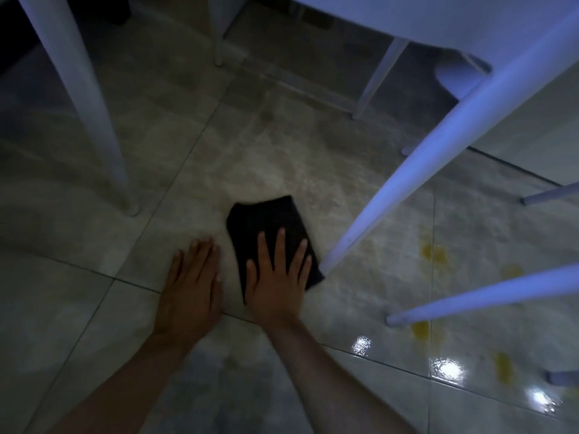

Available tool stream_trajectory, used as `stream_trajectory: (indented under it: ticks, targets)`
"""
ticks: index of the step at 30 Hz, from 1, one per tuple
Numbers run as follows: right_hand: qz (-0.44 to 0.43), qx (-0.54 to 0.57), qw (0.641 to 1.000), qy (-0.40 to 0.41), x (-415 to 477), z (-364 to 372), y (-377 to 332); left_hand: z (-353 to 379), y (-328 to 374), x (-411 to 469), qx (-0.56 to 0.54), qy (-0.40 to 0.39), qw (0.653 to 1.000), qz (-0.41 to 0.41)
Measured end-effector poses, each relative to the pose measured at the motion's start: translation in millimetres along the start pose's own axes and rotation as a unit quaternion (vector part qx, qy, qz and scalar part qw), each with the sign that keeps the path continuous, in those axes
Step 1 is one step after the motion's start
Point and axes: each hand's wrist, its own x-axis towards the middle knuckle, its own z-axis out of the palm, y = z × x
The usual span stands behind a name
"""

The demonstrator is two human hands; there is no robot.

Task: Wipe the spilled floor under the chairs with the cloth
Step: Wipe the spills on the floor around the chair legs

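A folded black cloth lies flat on the pale tiled floor. My right hand presses on its near half, palm down, fingers spread. My left hand rests flat on the bare tile just left of the cloth, holding nothing. Yellow spill spots dot the floor to the right, with more yellow spots nearer me. A white chair leg slants down and touches the floor right beside the cloth's right corner.
Another white chair leg stands at the left, and a thin one at the back. Two more legs reach in from the right over the spill. A chair seat hangs overhead at upper right. Wet glare spots shine near the spill.
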Motion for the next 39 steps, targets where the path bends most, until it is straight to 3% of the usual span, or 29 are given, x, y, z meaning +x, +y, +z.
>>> stream_trajectory:
  ticks: [3, 6, 8, 11, 14, 19, 23, 25, 29, 33, 39]
  targets:
    - [0.142, 0.028, 0.989, 0.03, 71, 14, -16, 2, -2, 1, 0.005, 0.005, 1.0, 0.014]
    - [0.311, 0.098, 0.943, 0.058, 114, 19, -38, 2, -6, 0, 0.008, 0.011, 1.0, 0.023]
    - [0.293, 0.057, 0.952, 0.06, 113, 18, -40, 2, -4, 0, 0.0, 0.01, 1.0, 0.018]
    - [0.104, -0.014, 0.994, 0.04, 65, 16, -20, -2, 0, 1, -0.037, 0.014, 0.999, -0.002]
    - [-0.031, -0.025, 0.999, -0.015, 3, 3, -5, -5, 2, 2, -0.073, 0.026, 0.996, -0.041]
    - [-0.05, -0.042, 0.997, -0.05, -77, -17, 13, -8, 2, 2, -0.084, 0.003, 0.995, -0.054]
    - [-0.097, -0.062, 0.991, -0.063, -133, -45, 69, -9, 12, 4, -0.006, -0.033, 0.998, 0.046]
    - [-0.079, -0.085, 0.991, -0.071, -157, -59, 102, -10, 19, 3, 0.026, -0.043, 0.994, 0.1]
    - [0.039, -0.109, 0.992, -0.055, -196, -85, 164, -4, 47, -5, 0.02, -0.069, 0.978, 0.196]
    - [0.147, -0.111, 0.981, -0.064, -222, -99, 189, 20, 114, -26, -0.001, -0.111, 0.925, 0.363]
    - [0.268, -0.093, 0.957, -0.061, -228, -101, 189, 47, 187, -22, 0.032, -0.143, 0.927, 0.346]
